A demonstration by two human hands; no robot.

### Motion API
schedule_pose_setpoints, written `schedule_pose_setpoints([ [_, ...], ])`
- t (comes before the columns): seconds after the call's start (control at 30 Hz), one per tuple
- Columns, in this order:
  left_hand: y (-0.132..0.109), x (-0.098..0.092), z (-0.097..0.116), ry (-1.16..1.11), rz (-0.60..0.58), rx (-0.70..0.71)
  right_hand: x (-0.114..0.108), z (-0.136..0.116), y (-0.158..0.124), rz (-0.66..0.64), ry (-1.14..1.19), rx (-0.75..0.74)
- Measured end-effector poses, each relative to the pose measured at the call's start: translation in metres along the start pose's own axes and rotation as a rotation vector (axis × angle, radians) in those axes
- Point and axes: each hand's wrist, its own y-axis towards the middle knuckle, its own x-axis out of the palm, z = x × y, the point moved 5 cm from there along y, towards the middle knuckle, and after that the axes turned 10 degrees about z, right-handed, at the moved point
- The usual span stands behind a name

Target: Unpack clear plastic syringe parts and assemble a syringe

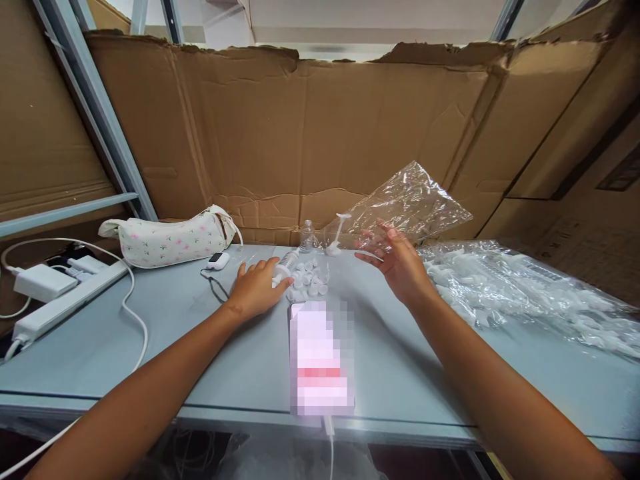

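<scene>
My left hand (256, 288) lies low over the table with its fingers spread. Its thumb and forefinger are beside a ribbed, whitish piece (287, 261) and a small heap of white caps (307, 280). My right hand (397, 263) is raised at the lower edge of a clear plastic bag (413, 200), with the thumb in front and other fingers showing through the film. The bag stands up in the air. A small clear bottle (309, 237) and a white T-topped pump-like piece (340, 233) are between my hands, near the back.
A blurred phone (320, 360) with a cable lies at the front middle. On the right is a large bag of white parts (520, 293). A floral pouch (173, 237), a small white device (218, 261) and a power strip (70, 300) are left. Cardboard (260, 133) walls the back.
</scene>
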Motion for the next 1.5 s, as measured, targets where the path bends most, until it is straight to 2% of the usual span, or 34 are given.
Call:
schedule_pose_setpoints([
  [0.1,0.0,-0.01,0.008,-0.133,0.115,0.032,0.004,-0.01,-0.006,-0.025,0.073,-0.049],
  [0.17,-0.001,-0.015,0.014,-0.359,0.142,0.046,0.007,-0.015,-0.011,-0.047,0.086,-0.074],
  [0.23,-0.003,-0.016,0.019,-0.647,0.104,0.031,0.012,-0.015,-0.016,-0.105,0.081,-0.032],
  [0.37,-0.007,-0.017,0.027,-1.103,-0.028,0.001,0.024,-0.002,-0.028,-0.255,0.068,0.18],
  [0.5,-0.01,-0.019,0.031,-1.274,-0.14,-0.052,0.028,0.012,-0.034,-0.284,0.044,0.312],
  [0.63,-0.008,-0.021,0.028,-1.393,-0.179,-0.119,0.026,0.012,-0.032,-0.235,0.072,0.271],
  [0.83,-0.006,-0.013,0.023,-1.428,-0.345,-0.182,0.021,0.014,-0.027,-0.2,0.036,0.244],
  [0.97,-0.009,-0.012,0.025,-1.347,-0.297,-0.152,0.023,0.018,-0.031,-0.238,0.015,0.264],
  [1.13,-0.016,-0.015,0.037,-1.28,-0.291,-0.116,0.034,0.021,-0.048,-0.417,-0.076,0.209],
  [1.27,-0.018,-0.014,0.041,-1.234,-0.28,-0.087,0.042,0.024,-0.063,-0.541,-0.159,0.227],
  [1.37,-0.018,-0.013,0.04,-1.207,-0.256,-0.056,0.044,0.023,-0.066,-0.559,-0.121,0.24],
  [1.5,-0.02,-0.011,0.041,-1.198,-0.289,-0.03,0.041,0.022,-0.063,-0.508,-0.081,0.226],
])
